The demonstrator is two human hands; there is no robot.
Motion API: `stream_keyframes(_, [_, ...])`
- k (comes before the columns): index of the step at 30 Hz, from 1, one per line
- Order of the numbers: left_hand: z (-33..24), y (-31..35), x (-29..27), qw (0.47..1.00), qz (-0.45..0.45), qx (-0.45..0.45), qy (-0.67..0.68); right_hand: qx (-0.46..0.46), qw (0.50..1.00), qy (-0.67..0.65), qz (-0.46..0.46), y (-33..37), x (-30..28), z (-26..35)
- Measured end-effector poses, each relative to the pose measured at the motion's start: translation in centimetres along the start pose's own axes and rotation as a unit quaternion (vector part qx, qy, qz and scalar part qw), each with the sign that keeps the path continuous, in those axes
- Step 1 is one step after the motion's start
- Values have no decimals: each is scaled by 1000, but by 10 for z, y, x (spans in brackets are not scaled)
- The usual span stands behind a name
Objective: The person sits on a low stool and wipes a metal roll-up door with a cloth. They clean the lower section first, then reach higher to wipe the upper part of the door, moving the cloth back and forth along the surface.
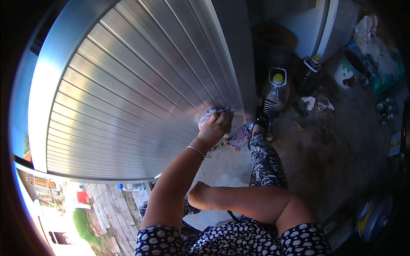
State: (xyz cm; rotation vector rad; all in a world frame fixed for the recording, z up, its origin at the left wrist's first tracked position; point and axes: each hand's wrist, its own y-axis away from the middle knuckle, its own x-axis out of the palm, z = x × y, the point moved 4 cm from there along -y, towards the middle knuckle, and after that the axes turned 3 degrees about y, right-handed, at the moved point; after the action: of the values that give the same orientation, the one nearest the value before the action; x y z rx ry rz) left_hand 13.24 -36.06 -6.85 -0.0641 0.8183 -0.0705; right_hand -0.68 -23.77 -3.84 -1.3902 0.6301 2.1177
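My left hand (pixel 216 128) is closed round a crumpled pale cloth (pixel 206 117) and presses it against a shiny silver metal door panel (pixel 141 85) with narrow grooves. The spot lies low on the panel, near its right-hand edge. A thin bracelet (pixel 195 149) circles my left wrist. My right forearm lies across in front of my body, and my right hand (pixel 200 196) is bent at the wrist beside my left forearm. Its fingers are turned away and hidden, so their pose and anything in them do not show.
Right of the panel stand a large clear bottle with a yellow cap (pixel 273 91), a darker bottle (pixel 310 70) and a paint-splashed bucket (pixel 348 70). Thin coloured strands (pixel 240 138) lie by the panel's foot. Crumpled scraps (pixel 318 103) litter the floor. Paving (pixel 109 209) shows outside, lower left.
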Motion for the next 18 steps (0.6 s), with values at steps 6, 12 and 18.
stream_keyframes(6, [40, 34, -39, 999, 36, -18, 0, 28, 999, 2, -29, -3, -9, -10])
stream_keyframes(12, [130, 50, -143, 984, -47, -170, 2, 85, 996, 15, 23, -11, -3, -30])
stream_keyframes(18, [242, 65, -243, 935, -204, -267, -114, 84, 995, 25, 42, -10, -1, -36])
